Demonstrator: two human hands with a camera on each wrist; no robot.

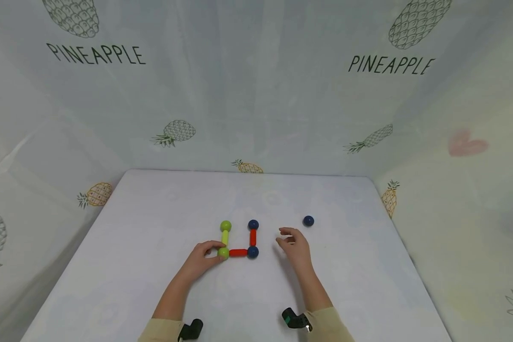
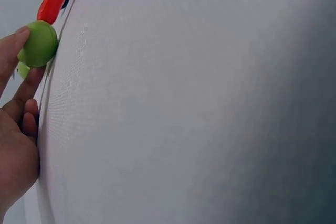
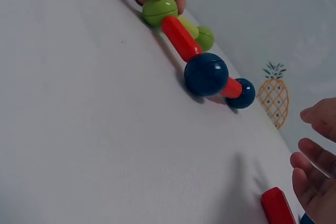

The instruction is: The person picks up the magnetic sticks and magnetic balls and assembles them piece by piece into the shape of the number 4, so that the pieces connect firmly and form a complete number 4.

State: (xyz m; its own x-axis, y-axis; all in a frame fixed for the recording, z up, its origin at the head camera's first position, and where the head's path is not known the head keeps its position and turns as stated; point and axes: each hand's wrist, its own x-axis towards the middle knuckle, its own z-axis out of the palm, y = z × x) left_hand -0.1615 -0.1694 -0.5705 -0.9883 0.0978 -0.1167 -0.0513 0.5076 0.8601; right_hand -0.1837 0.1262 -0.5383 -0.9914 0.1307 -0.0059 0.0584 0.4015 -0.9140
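Note:
A U-shaped chain of ball-and-rod toy pieces lies on the table. My left hand (image 1: 202,259) pinches its near green ball (image 1: 224,253) between thumb and fingers; the left wrist view shows the same green ball (image 2: 41,44) in this grip. From that ball a yellow-green rod (image 1: 225,237) runs to a far green ball (image 1: 226,225), and a red rod (image 1: 238,252) to a blue ball (image 1: 252,252). Another red rod (image 1: 253,237) joins a far blue ball (image 1: 253,224). My right hand (image 1: 296,249), fingers loosely bent and holding nothing, hovers right of the chain.
A loose blue ball (image 1: 308,221) sits beyond my right hand. Beside that hand, a loose red rod (image 3: 278,206) shows in the right wrist view. The white table (image 1: 153,199) is backed by a pineapple-print curtain (image 1: 256,95).

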